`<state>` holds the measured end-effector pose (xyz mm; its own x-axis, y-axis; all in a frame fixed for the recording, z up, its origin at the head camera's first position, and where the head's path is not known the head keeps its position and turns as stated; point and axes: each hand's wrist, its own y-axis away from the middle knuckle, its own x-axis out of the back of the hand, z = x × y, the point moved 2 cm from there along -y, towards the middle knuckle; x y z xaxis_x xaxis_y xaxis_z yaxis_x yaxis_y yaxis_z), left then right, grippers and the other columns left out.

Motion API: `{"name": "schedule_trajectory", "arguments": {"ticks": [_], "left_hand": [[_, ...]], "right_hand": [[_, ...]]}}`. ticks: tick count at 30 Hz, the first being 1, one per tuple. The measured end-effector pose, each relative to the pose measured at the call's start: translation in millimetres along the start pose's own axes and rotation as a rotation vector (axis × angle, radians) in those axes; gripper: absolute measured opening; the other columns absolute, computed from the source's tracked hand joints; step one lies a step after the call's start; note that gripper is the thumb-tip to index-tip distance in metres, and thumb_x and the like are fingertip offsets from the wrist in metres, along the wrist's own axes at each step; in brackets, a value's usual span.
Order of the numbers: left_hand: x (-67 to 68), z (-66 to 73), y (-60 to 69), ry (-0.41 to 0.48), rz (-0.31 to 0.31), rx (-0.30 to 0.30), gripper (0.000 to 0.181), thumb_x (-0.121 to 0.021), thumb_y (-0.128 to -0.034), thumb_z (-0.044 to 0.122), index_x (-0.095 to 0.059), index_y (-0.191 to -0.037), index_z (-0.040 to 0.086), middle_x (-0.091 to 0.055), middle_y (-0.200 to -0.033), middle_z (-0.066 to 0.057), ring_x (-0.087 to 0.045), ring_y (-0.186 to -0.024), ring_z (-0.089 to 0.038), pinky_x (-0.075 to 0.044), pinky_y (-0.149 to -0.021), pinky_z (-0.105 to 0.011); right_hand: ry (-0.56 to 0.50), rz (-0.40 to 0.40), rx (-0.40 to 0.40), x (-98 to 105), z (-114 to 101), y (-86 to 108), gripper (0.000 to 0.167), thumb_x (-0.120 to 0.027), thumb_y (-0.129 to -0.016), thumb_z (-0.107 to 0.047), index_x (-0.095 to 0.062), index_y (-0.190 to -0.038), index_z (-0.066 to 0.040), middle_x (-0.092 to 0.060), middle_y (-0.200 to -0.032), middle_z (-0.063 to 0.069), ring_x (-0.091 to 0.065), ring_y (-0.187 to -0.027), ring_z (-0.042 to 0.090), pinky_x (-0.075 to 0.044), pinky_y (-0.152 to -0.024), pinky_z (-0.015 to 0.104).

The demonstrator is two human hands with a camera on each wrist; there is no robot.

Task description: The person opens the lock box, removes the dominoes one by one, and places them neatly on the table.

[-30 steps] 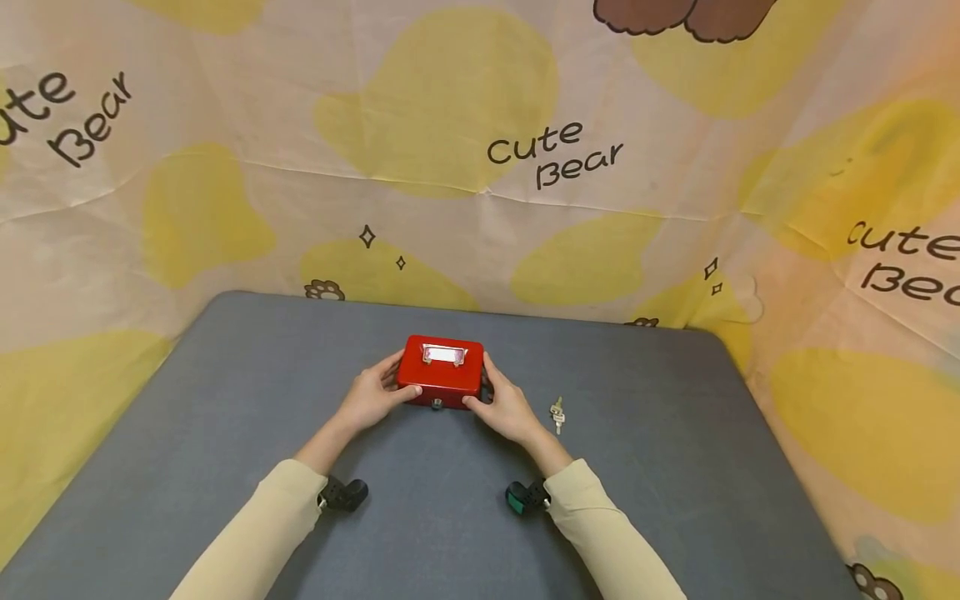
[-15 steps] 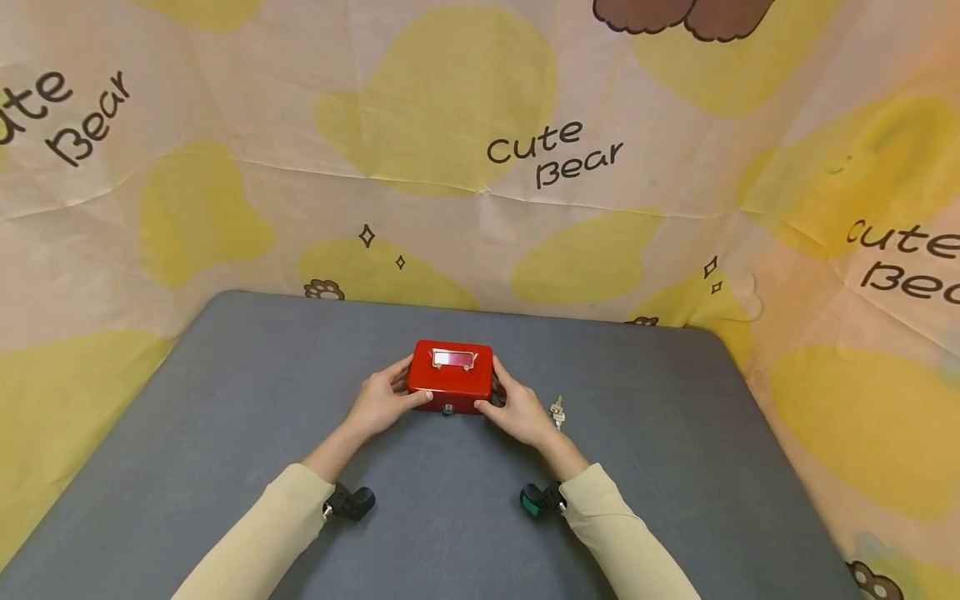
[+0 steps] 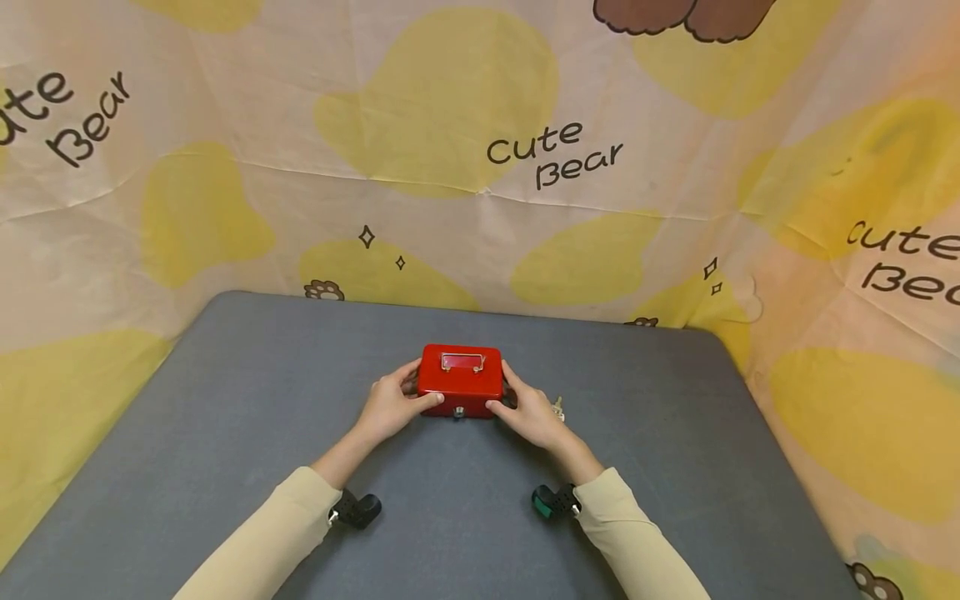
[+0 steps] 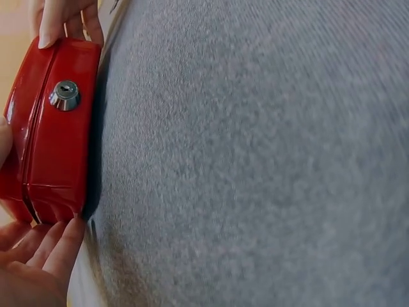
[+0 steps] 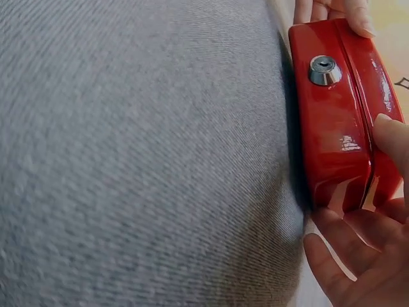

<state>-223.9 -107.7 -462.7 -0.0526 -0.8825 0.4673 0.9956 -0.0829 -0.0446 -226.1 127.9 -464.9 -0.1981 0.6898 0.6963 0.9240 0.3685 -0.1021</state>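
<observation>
Both hands grip a closed red metal box [image 3: 461, 382] with a folded handle on its lid and a silver lock [image 3: 459, 412] on its front. On the box's left side is my left hand [image 3: 390, 406], thumb at the front edge, fingers along the side. My right hand [image 3: 532, 414] holds the right side the same way. In the left wrist view the fingertips of the left hand [image 4: 41, 256] press the end of the box [image 4: 61, 141]. The right wrist view shows the right hand [image 5: 370, 249] against the other end, beside the keyhole side of the box [image 5: 335, 115].
Small metal keys [image 3: 558, 409] lie on the grey table [image 3: 300, 375] just beyond the right hand, partly hidden by it. A yellow and cream printed cloth [image 3: 450, 100] hangs behind the table and along its sides. Dark devices are strapped to both wrists.
The box and both hands have shifted right and slightly toward the near edge. My right hand has come over part of the keys, which lie where they were.
</observation>
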Motion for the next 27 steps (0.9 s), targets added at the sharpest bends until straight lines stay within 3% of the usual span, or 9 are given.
{"name": "schedule_trajectory", "arguments": {"ticks": [8,17,27], "left_hand": [[-1.7,5.9,1.4,0.002,0.006,-0.007,0.073,-0.078,-0.0727,0.024,-0.045,-0.133,0.001,-0.06,-0.121,-0.015,-0.065,-0.098,-0.024,-0.054,-0.074,-0.033],[-2.4,6.8,2.8,0.009,-0.029,-0.004,0.073,-0.078,-0.0714,0.015,-0.044,-0.134,0.0,-0.061,-0.117,-0.016,-0.065,-0.096,-0.025,-0.054,-0.075,-0.033],[-1.2,4.3,1.1,-0.037,-0.03,-0.019,0.075,-0.077,-0.0735,0.022,-0.04,-0.136,0.001,-0.056,-0.124,-0.015,-0.061,-0.103,-0.026,-0.051,-0.083,-0.038]], "right_hand": [[-0.013,0.004,0.003,3.7,2.5,3.3,0.073,-0.063,-0.088,-0.027,-0.024,-0.145,-0.002,-0.044,-0.14,0.012,-0.06,-0.108,0.02,-0.051,-0.083,0.035],[-0.073,0.0,-0.034,6.9,1.6,4.5,0.07,-0.061,-0.089,-0.028,-0.025,-0.145,-0.006,-0.039,-0.143,0.01,-0.06,-0.109,0.022,-0.05,-0.086,0.035],[-0.143,0.003,-0.095,7.2,-1.3,3.6,0.066,-0.059,-0.09,-0.025,-0.026,-0.146,-0.012,-0.043,-0.141,0.008,-0.066,-0.072,0.014,-0.051,-0.063,0.023]]}}
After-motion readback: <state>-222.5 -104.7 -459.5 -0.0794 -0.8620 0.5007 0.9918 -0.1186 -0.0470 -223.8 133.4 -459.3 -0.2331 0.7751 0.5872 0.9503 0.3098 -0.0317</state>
